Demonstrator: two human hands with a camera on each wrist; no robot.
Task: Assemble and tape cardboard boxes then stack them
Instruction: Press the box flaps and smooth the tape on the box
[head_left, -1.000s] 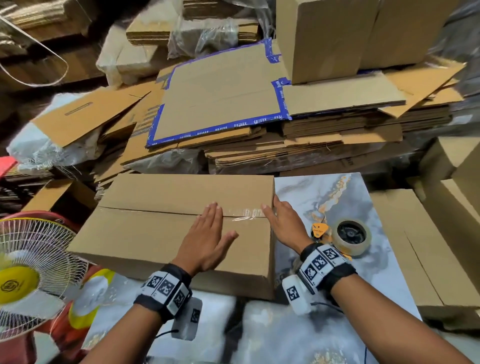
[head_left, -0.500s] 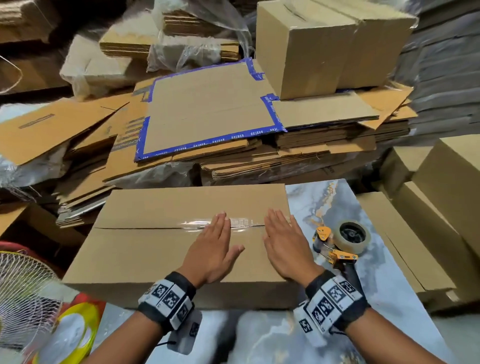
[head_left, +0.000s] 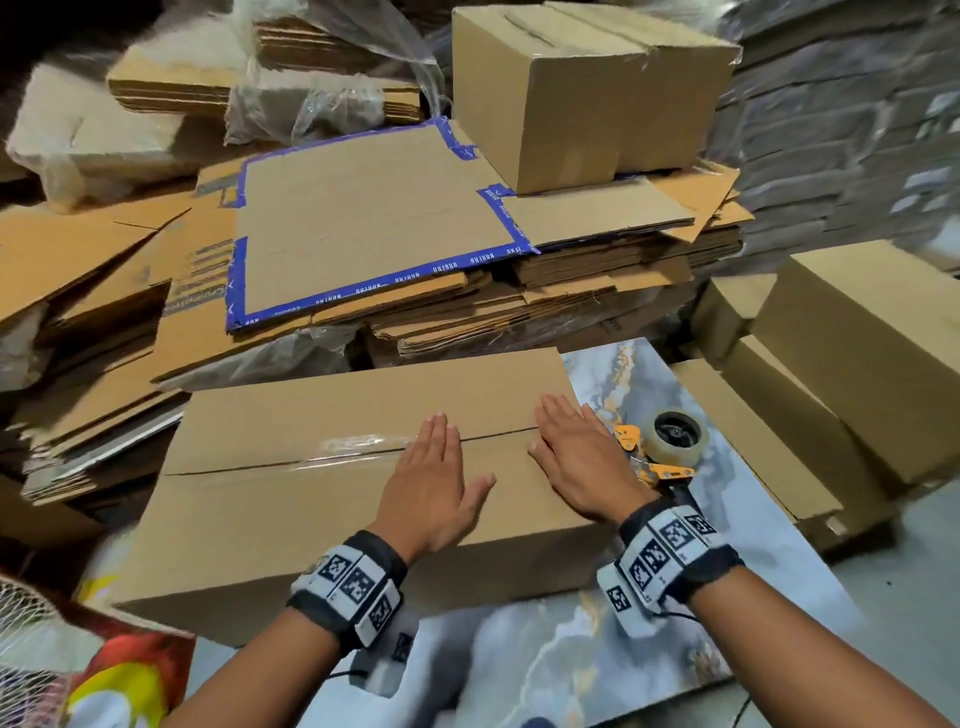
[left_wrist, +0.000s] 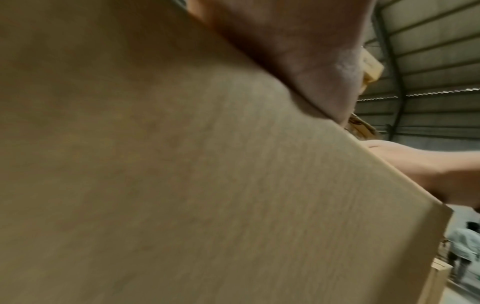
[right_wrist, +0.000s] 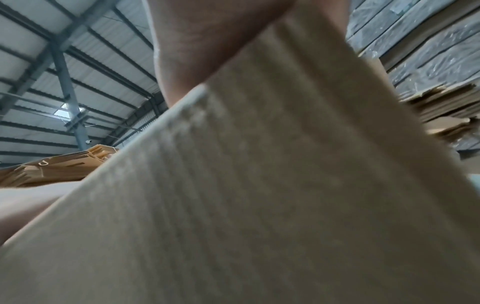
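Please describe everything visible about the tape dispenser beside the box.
The tape dispenser lies on the marbled tabletop, just right of the cardboard box, behind the right hand, which does not hold it. It has orange metal parts, a dark handle and a roll of clear tape on a black hub.

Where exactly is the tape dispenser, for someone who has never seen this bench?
Start at the big cardboard box on the marbled tabletop, under both flat hands. Just off its right end, beside the right hand, lies the tape dispenser: the only orange-framed tool, carrying a clear tape roll.
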